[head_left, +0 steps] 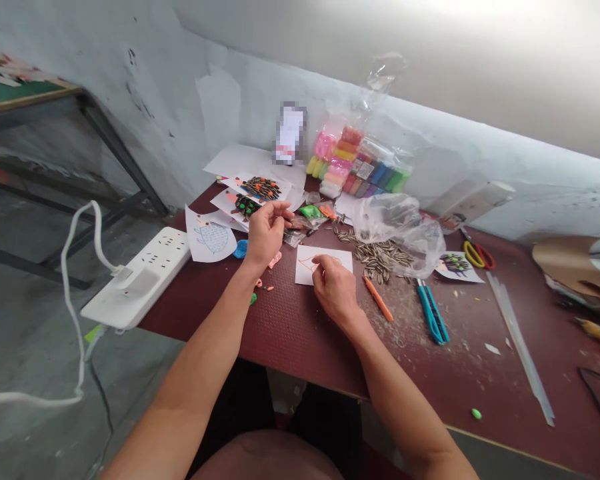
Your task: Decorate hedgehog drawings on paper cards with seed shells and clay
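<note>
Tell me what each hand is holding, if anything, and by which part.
That cannot be told: the left hand and the right hand, over the white card, are both curled, hiding any small thing they may grip.

Right hand (335,288): is partly covering card (304,276)
Left hand (267,233): is hovering near pictures (261,188)
Seeds (380,259): are lying beside plastic bag (423,241)

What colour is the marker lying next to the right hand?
The marker is orange, seen best in the head view.
</note>
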The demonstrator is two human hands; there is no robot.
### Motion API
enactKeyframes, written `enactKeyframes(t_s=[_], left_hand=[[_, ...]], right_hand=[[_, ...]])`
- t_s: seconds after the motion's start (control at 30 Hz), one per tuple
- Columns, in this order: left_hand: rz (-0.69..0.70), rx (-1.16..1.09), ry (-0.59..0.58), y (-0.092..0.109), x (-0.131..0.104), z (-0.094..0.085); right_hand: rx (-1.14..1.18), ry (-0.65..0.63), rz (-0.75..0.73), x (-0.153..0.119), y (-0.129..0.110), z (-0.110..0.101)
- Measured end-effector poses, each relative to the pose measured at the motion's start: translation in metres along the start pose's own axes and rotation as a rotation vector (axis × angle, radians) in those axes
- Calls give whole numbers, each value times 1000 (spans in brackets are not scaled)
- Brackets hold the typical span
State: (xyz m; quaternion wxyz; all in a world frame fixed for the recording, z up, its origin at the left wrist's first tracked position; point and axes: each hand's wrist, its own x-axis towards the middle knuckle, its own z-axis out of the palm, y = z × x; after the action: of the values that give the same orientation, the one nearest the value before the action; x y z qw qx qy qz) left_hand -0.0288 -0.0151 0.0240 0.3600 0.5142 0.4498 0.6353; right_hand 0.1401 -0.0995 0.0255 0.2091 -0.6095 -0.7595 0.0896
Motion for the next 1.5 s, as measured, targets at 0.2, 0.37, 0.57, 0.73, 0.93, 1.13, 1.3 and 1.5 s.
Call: enactKeyframes(t_s=[0.2,0.37,0.57,0.73,0.93,1.13,1.3,1.5], left_hand=[[-1,18,54,-1,6,-8],[6,106,7,-8,11,-15],[103,606,-240,-17,2,-10],[209,884,-419,-21,-4,-13],[230,948,-454,-20,-4,-12],[219,717,-160,-13,4,-11],[165,609,12,-9,10,-18],[112,633,-86,-11,5,-10]], right_hand=[[28,26,-16,0,1,2],[23,-17,-66,-7,-9,6],[0,-130,-297,-27,-33,19],[28,-67,-397,-31,-39,20],[50,-89,-383,-26,-33,17],[64,5,-169,-15,-20,11],[-11,-17,-88,21,-11,-8],[-209,-26,-2,70,-4,-27]])
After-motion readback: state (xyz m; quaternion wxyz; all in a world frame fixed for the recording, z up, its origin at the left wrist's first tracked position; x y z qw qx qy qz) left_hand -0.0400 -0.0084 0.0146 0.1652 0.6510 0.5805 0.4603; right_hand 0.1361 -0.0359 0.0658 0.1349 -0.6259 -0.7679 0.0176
